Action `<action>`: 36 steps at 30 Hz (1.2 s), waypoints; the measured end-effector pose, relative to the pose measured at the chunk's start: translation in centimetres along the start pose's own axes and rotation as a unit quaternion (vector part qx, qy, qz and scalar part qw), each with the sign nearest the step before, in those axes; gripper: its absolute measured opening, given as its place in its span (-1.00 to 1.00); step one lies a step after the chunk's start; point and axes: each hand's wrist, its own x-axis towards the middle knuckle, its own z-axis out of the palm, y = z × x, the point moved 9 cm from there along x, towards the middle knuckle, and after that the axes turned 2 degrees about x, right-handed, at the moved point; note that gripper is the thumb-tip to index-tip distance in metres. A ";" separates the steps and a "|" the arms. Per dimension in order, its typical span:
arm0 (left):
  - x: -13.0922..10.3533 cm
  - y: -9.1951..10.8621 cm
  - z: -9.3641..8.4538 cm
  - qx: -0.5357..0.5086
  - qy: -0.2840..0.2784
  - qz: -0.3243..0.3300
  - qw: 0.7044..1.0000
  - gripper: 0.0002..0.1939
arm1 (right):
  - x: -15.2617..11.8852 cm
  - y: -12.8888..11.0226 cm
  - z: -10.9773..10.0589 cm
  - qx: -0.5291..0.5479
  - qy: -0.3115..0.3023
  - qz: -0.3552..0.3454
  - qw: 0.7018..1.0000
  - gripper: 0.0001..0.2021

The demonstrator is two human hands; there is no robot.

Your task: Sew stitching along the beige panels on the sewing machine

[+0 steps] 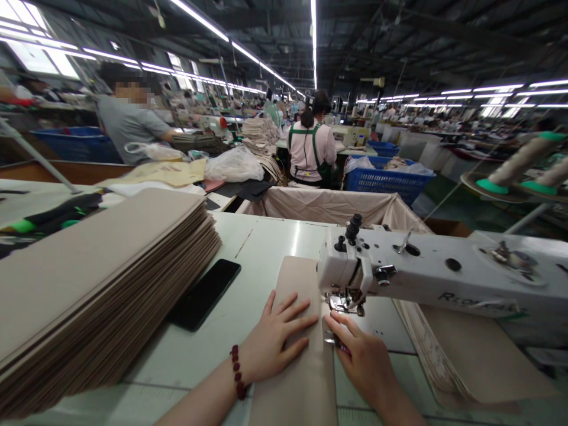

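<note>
A long beige fabric panel (pixel 299 378) lies on the pale sewing table, its right edge by the presser foot (pixel 341 303) of a white sewing machine (pixel 426 272). Flat on the panel, fingers spread, rests my left hand (pixel 279 337), a dark red bead bracelet at its wrist. My right hand (pixel 361 349) is at the panel's right edge, just in front of the foot, with its fingertips on the cloth. Under its curled fingers I see a short metal tip and a bit of purple, apparently thread snips (pixel 329 337), mostly hidden by the hand.
At left stands a tall stack of beige panels (pixel 110 266), with a black phone (pixel 206 294) beside it. More panels (pixel 474 349) lie right of the machine arm. Behind the table hangs a cloth-lined bin (pixel 328 204). Thread cones (pixel 519 163) stand right; two co-workers sit ahead.
</note>
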 end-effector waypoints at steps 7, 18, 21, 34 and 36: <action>0.0 0.0 -0.2 0.002 0.011 0.000 1.000 -0.49 | 0.0 0.1 0.1 0.001 -0.004 0.001 1.000 -0.31; 0.0 0.0 -0.2 0.003 0.013 0.006 1.000 -0.48 | -0.1 0.1 0.1 0.004 -0.003 0.002 1.000 -0.30; 0.0 0.0 -0.2 0.005 0.022 0.011 1.000 -0.48 | -0.1 0.0 -0.1 0.001 -0.003 0.002 1.000 -0.30; 0.0 -0.3 0.0 0.009 0.029 0.011 0.999 -0.52 | 0.0 0.1 0.0 -0.009 0.009 -0.001 1.000 -0.32; 0.1 -0.4 0.1 0.009 0.028 0.007 1.000 -0.54 | -0.1 0.1 0.0 -0.010 0.009 0.000 1.000 -0.32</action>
